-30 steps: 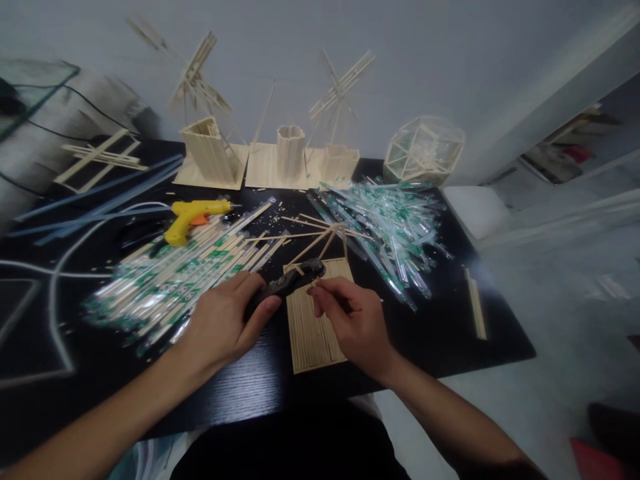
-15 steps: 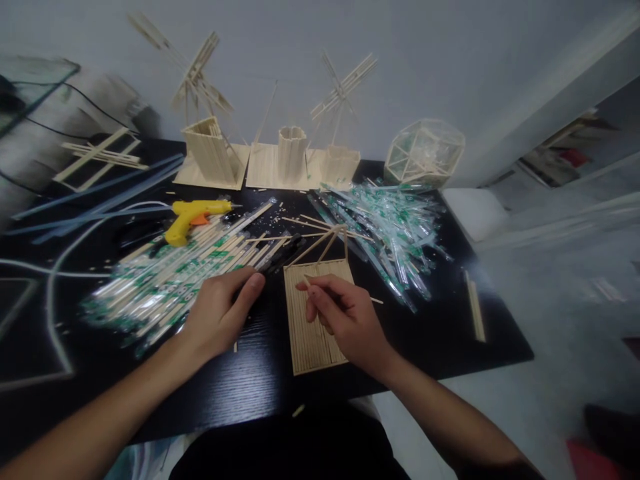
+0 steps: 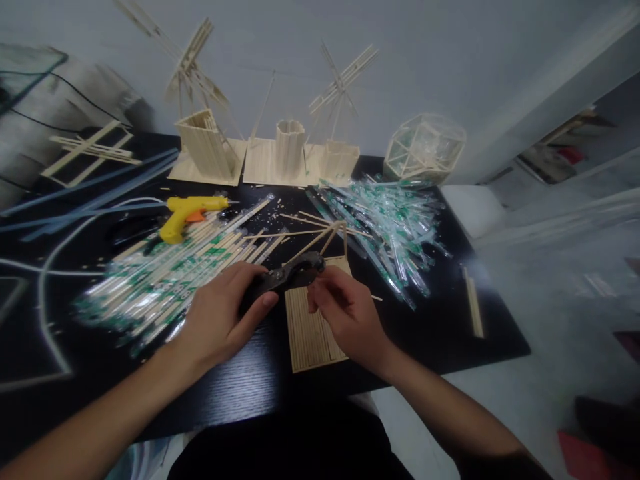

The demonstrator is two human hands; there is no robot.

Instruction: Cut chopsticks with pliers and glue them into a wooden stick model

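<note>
My left hand grips the handles of black cutting pliers, whose jaws point right over the top of a flat panel of glued wooden sticks. My right hand is closed in a pinch on a thin wooden stick, holding its end at the plier jaws. A small frame of sticks rises from the panel's far edge. Both hands hover just above the black table.
Left lies a pile of wrapped chopsticks and a yellow glue gun. Empty wrappers heap at the right. Stick windmill models and a polyhedral frame stand at the back. Loose sticks lie near the right edge.
My left hand brought the pliers back up and right to the panel's top edge. My right hand lifted the thin stick to meet the jaws.
</note>
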